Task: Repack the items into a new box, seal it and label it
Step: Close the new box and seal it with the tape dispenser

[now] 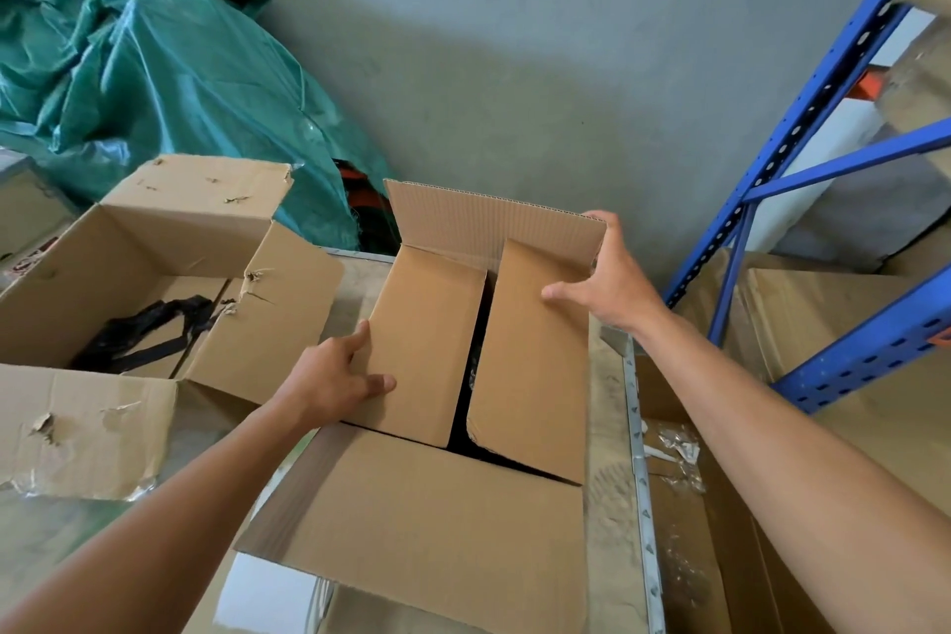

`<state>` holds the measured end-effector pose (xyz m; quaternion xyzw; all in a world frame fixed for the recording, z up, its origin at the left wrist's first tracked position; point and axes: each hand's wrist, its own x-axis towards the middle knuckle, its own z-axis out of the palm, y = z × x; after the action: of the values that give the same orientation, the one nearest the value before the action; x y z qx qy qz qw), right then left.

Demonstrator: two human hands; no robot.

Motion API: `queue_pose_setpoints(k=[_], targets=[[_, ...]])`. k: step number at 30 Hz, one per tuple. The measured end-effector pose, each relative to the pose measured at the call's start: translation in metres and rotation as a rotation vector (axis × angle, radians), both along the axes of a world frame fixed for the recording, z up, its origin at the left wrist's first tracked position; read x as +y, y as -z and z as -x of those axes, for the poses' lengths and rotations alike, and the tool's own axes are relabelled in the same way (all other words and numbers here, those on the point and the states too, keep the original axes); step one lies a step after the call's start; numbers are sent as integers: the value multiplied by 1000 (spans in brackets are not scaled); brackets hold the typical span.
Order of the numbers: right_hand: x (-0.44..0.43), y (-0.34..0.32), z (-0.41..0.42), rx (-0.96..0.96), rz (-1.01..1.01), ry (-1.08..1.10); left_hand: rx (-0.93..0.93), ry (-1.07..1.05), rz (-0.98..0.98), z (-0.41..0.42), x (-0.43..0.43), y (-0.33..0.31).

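Note:
A clean new cardboard box (427,520) stands in the middle of the table. Its two side flaps are folded down over the opening with a dark gap between them. Its far flap stands up and its near flap lies open toward me. My left hand (337,376) presses on the outer edge of the left flap (427,350). My right hand (610,281) lies flat on the right flap (530,366), thumb at the far flap's corner. A torn old box (149,263) stands open at the left with a black bag (144,332) inside. The packed items are hidden.
A crumpled green tarp (154,67) lies behind the old box against the grey wall. A blue metal rack (803,160) rises at the right with flat cardboard (803,314) below it. Scraps of clear tape (674,453) lie by the table's metal right edge (640,479).

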<state>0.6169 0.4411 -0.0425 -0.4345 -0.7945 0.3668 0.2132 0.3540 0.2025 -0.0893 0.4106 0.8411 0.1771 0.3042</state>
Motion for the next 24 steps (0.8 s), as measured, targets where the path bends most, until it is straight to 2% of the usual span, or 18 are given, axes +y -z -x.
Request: queue_pose_setpoints(k=[9, 12, 15, 17, 20, 24], targets=[[-7, 21, 0, 2, -11, 55, -35, 24, 27, -4, 5, -11], [-8, 26, 1, -11, -49, 66, -101, 23, 41, -13, 14, -17], [-12, 32, -1, -33, -64, 65, -68, 136, 137, -18, 17, -14], [-17, 32, -8, -32, -114, 55, -57, 140, 139, -15, 14, -14], [-22, 35, -29, -66, -240, -88, -90, 128, 112, -11, 10, -16], [-24, 44, -52, -299, -204, -267, -161, 82, 40, -3, 3, -19]])
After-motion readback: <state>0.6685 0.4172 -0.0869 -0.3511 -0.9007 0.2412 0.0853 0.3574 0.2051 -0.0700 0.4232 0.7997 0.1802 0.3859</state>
